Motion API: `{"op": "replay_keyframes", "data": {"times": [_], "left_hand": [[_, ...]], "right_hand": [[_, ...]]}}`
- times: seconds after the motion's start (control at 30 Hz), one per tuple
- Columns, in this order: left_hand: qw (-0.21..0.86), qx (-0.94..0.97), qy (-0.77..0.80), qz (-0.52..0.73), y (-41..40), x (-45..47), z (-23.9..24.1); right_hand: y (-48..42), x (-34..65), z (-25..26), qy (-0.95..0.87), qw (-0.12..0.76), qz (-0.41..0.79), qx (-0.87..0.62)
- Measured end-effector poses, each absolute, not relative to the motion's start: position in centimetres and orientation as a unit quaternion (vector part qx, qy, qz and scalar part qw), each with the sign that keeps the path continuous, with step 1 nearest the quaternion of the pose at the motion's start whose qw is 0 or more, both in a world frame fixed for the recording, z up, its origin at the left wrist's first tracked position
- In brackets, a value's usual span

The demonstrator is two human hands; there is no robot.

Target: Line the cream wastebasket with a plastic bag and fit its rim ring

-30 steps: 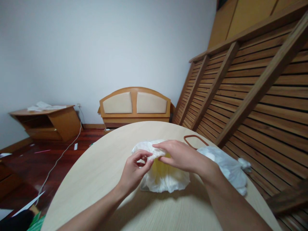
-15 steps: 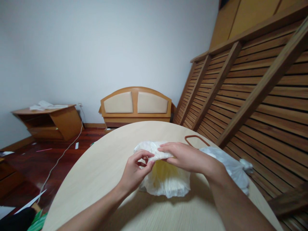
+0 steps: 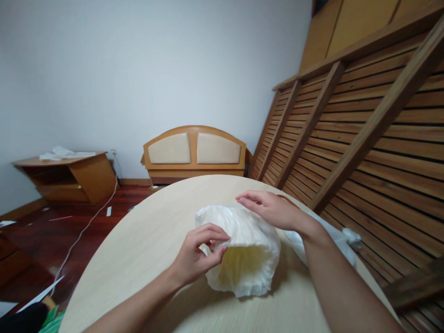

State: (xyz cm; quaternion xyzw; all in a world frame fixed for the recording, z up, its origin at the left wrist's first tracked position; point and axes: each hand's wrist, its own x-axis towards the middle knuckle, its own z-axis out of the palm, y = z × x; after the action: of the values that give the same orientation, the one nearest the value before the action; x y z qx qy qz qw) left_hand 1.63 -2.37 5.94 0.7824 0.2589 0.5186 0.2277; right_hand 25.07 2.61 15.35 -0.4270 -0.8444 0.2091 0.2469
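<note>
The right hand has moved off the front rim of the white plastic bag, fingers bunched by its far edge — whether gripping, I cannot tell. The left hand seemingly steadies it alone, fingers pinching the rim; right of them, the mouth gapes wider.

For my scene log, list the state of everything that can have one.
Crinkled white bag: mouth open.
White bag at right: end bunched.
Left hand: pinching the open bag.
Right hand: bent above it, contact unclear.
Slatted panel: leaning.
Floor cable: slack.
Cabinet: compartment open.
</note>
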Motion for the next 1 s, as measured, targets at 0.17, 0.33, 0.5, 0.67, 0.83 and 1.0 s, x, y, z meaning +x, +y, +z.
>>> {"op": "replay_keyframes", "data": {"times": [0.17,0.33,0.5,0.67,0.83,1.0], "left_hand": [[0.218,0.821,0.206,0.485,-2.9,2.0,5.8],[0.213,0.837,0.18,0.47,-3.1,2.0,6.0],[0.213,0.838,0.183,0.468,-2.9,2.0,6.1],[0.211,0.836,0.175,0.474,-3.0,2.0,6.1],[0.212,0.832,0.18,0.48,-3.0,2.0,6.0],[0.205,0.838,0.189,0.468,-3.0,1.9,6.1]], "right_hand": [[7.0,26.5,11.2,-0.808,0.263,0.243,-0.467],[8.6,26.5,8.6,-0.794,0.257,0.358,-0.418],[8.5,25.3,8.3,-0.766,0.296,0.404,-0.403],[9.2,26.1,8.0,-0.772,0.309,0.33,-0.447],[10.2,27.4,6.8,-0.762,0.303,0.298,-0.489],[10.3,27.0,6.3,-0.76,0.3,0.289,-0.499]]}}
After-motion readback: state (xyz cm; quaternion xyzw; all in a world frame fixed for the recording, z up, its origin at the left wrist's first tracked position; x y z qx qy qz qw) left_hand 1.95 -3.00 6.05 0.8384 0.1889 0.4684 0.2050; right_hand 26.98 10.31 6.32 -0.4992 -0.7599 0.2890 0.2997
